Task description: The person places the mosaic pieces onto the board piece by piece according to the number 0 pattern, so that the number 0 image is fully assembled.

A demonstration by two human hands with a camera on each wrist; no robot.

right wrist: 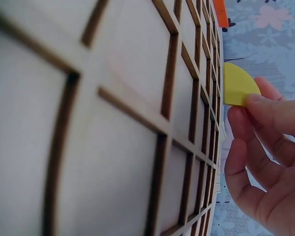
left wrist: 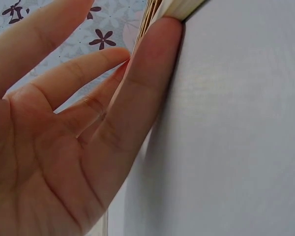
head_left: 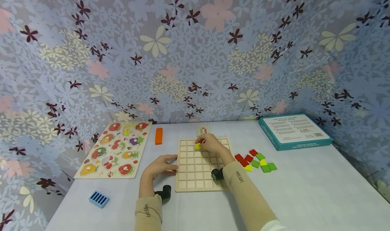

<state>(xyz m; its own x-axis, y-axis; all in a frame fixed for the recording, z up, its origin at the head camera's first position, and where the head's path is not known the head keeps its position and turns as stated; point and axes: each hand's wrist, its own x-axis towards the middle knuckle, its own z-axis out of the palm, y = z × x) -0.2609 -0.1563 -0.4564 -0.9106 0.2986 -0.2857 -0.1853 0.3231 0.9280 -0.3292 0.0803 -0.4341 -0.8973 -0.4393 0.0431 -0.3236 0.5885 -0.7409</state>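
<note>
Over the far part of a wooden grid board [head_left: 190, 170], my right hand [head_left: 209, 143] pinches a yellow quarter-round tile [right wrist: 238, 84] between thumb and fingers. In the head view this tile overlaps the second column near the board's far edge. My left hand [head_left: 159, 166] rests at the board's left edge, its thumb and fingertips touching the side while the fingers stay loosely extended. In the left wrist view, a digit [left wrist: 155, 54] lies right against the wooden edge. The visible grid squares hold no tiles.
Red, green and yellow tiles [head_left: 255, 163] lie loose right of the board. A small pattern card [head_left: 203, 130] sits behind it. Also on the table are an orange block [head_left: 158, 136], a fruit puzzle board [head_left: 117, 149], a blue slotted block [head_left: 99, 199] and a teal box [head_left: 294, 131].
</note>
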